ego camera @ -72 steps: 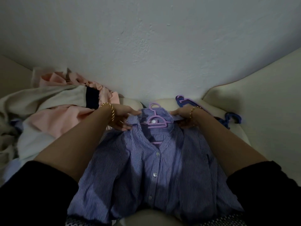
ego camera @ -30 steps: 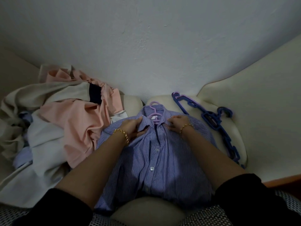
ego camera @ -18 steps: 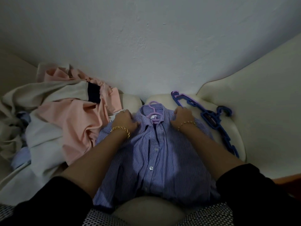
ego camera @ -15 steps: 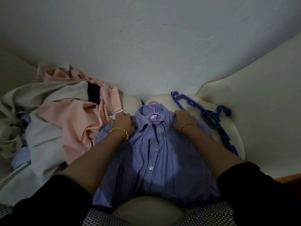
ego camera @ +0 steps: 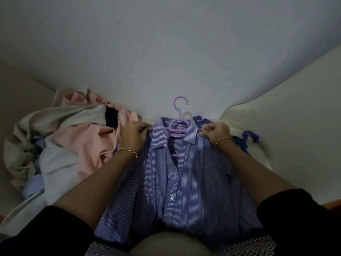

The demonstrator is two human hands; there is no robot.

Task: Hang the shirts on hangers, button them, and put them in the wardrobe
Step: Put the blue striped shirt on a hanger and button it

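Observation:
A blue striped shirt (ego camera: 186, 187) hangs from a lilac plastic hanger (ego camera: 178, 119), whose hook stands up against the wall. My left hand (ego camera: 133, 134) grips the shirt at its left shoulder beside the collar. At the right shoulder my right hand (ego camera: 215, 133) grips the same shirt. The lower buttons are fastened and the collar is open at the neck. The shirt's hem drapes over my lap.
A heap of peach, cream and pale blue clothes (ego camera: 70, 145) lies on the cream sofa (ego camera: 287, 130) to the left. Dark blue hangers (ego camera: 243, 140) rest on the sofa behind my right hand. A plain white wall (ego camera: 166, 52) rises behind.
Both hands have shifted from the collar to the shoulders and lifted the shirt, so the hanger's hook now stands upright above the collar against the wall.

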